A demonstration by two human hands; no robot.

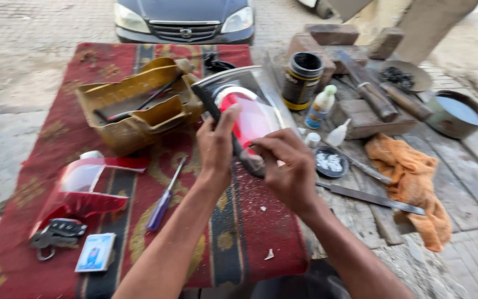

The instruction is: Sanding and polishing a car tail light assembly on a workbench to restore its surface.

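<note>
- Left hand (215,145): forearm rises from the lower edge; fingers are curled around the dark rim of the tail-light lens (244,111), thumb up against its red face, holding it tilted above the red patterned rug (239,232).
- Right hand (286,169): forearm enters from the lower right; fingers are closed and pressed against the lower edge of the lens. Whether they pinch a small tool cannot be told.
- The lens, clear and red, is held over the rug's right half, clear of it.
- Nearest on the rug, left of the lens: a small white-and-blue box (96,252), a bunch of keys (56,232), a second red-and-clear lens (84,188), a purple-handled screwdriver (164,196).
- Beyond the lens: a yellow lamp housing (134,105) with a dark tool lying in it.
- Right of the lens, on stone paving: a long file (372,196), an orange cloth (413,177), a small dark dish of white powder (330,162), a white squeeze bottle (320,107), a black tin (302,79), a metal bowl of water (457,113).
- Farthest: bricks (333,34) and the front of a dark car (183,21).
</note>
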